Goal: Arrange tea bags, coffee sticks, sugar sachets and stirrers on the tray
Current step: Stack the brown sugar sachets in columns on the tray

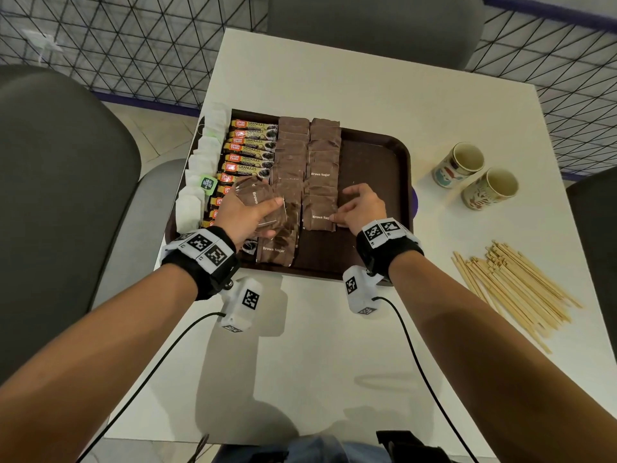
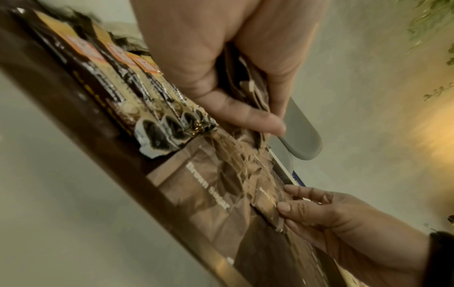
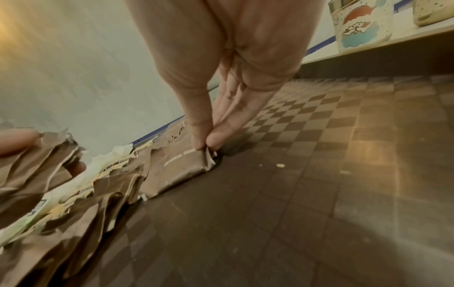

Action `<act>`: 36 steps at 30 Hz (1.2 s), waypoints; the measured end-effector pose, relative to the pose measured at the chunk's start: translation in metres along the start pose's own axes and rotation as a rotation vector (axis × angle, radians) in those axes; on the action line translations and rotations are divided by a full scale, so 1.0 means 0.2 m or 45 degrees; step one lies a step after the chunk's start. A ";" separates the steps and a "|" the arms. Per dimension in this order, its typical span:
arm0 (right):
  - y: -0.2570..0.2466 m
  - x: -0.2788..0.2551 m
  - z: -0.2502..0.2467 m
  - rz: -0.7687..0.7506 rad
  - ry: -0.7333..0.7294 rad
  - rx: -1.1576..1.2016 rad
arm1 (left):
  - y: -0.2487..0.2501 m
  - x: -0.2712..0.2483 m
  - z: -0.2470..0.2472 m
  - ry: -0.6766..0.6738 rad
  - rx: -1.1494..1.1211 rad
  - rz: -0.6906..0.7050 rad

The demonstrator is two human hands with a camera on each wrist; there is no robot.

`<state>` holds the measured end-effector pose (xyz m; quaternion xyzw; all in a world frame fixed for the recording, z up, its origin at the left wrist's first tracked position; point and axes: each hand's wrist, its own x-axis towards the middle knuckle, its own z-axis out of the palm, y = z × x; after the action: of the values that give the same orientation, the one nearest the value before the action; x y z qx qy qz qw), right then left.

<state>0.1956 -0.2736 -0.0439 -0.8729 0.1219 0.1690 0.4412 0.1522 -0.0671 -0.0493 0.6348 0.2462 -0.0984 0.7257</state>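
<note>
A dark brown tray (image 1: 377, 162) holds white tea bags (image 1: 200, 155) along its left edge, then a column of coffee sticks (image 1: 248, 145), then two columns of brown sugar sachets (image 1: 309, 152). My left hand (image 1: 248, 212) grips a stack of brown sugar sachets (image 1: 257, 195) above the left sachet column. My right hand (image 1: 359, 208) pinches the right edge of the nearest sachet (image 1: 319, 217) in the right column, thumb against fingertip (image 3: 213, 139). Wooden stirrers (image 1: 514, 289) lie in a loose pile on the table to the right of the tray.
Two printed paper cups (image 1: 459, 163) (image 1: 490, 188) stand on the white table (image 1: 334, 345) right of the tray. Grey chairs sit to the left and beyond the table. A wire mesh fence runs behind.
</note>
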 end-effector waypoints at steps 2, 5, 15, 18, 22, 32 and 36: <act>0.00 0.00 0.00 -0.012 0.009 -0.002 | 0.00 0.00 0.00 0.002 0.004 0.004; 0.00 0.00 0.00 -0.021 0.017 0.001 | 0.01 -0.01 0.01 0.008 0.006 -0.001; 0.01 -0.01 0.00 0.015 0.020 0.058 | 0.03 -0.04 0.02 0.000 -0.009 -0.010; 0.00 -0.02 0.00 0.058 -0.009 0.107 | 0.03 -0.04 0.03 -0.003 -0.015 -0.019; 0.00 -0.01 0.00 0.058 0.003 0.109 | 0.04 -0.04 0.03 0.003 -0.003 -0.024; -0.16 -0.07 0.03 -0.279 -0.285 0.006 | 0.08 -0.07 0.08 -0.126 -0.030 -0.049; -0.21 -0.09 0.05 -0.344 -0.387 0.025 | 0.09 -0.10 0.09 -0.190 -0.124 -0.064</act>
<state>0.1914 -0.2396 -0.0119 -0.8414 -0.0627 0.2368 0.4818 0.1483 -0.0838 -0.0226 0.5833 0.2118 -0.1513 0.7694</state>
